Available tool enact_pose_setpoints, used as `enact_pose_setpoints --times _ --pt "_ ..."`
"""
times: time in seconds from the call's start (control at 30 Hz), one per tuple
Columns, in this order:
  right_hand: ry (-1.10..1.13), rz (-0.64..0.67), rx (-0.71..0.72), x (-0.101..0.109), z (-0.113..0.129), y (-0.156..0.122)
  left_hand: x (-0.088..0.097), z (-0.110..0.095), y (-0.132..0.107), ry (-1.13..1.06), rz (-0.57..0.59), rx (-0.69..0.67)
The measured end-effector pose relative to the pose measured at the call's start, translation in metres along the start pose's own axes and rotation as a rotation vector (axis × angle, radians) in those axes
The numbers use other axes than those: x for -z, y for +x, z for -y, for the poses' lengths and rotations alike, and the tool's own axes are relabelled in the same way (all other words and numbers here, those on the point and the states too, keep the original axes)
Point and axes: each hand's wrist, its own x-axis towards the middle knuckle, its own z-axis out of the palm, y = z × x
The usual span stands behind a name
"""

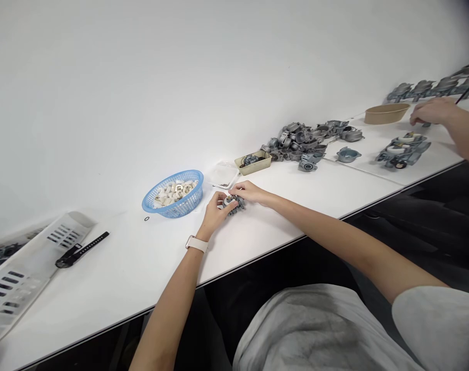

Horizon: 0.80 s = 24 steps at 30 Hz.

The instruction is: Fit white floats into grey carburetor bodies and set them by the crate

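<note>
A small grey metal carburetor body (pixel 240 204) with a white plastic float (pixel 230 201) on top rests at the table, between my two hands. My left hand (pixel 215 214) is closed around its near left side, thumb laid across the float. From the far side my right hand (pixel 250 191) reaches in with fingers pinched together at the upper edge; whatever is between these fingertips is too small to make out. To the left, a blue plastic basket (pixel 172 212) holds many white floats. Behind my hands lies a clear shallow plastic box (pixel 223 174) with tiny parts in it.
A cream tray (pixel 253 167) holds dark small parts beside a heap of grey castings (pixel 296 139). A black watch (pixel 82 250) and white perforated basket (pixel 45 257) lie left. At right, another person's hand (pixel 435 111) is near a brown bowl (pixel 387 114) and assembled carburetors (pixel 402 150).
</note>
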Motion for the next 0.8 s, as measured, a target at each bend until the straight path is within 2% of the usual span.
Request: enact_pose_setpoints --times 0.23,0.37,0.43,0.53,0.63,0.8 --pt "-0.06 0.003 -0.032 0.002 0.005 0.001 -0.001 0.0 -0.001 0.002 0.006 0.0" --pt "-0.18 -0.027 0.001 0.033 0.02 0.003 -0.001 -0.001 -0.001 0.015 0.007 -0.003" --pt "-0.268 0.039 -0.007 0.055 0.029 0.0 -0.001 0.0 -0.001 0.021 0.008 -0.004" --pt "-0.608 0.308 -0.071 0.077 0.038 -0.011 0.0 0.004 0.001 0.024 0.009 -0.006" --pt "-0.998 0.542 -0.097 0.071 0.039 -0.026 0.001 0.007 0.003 0.015 0.01 -0.009" --pt "-1.24 0.556 -0.039 0.037 0.033 -0.039 0.003 0.005 0.002 0.006 0.024 -0.017"
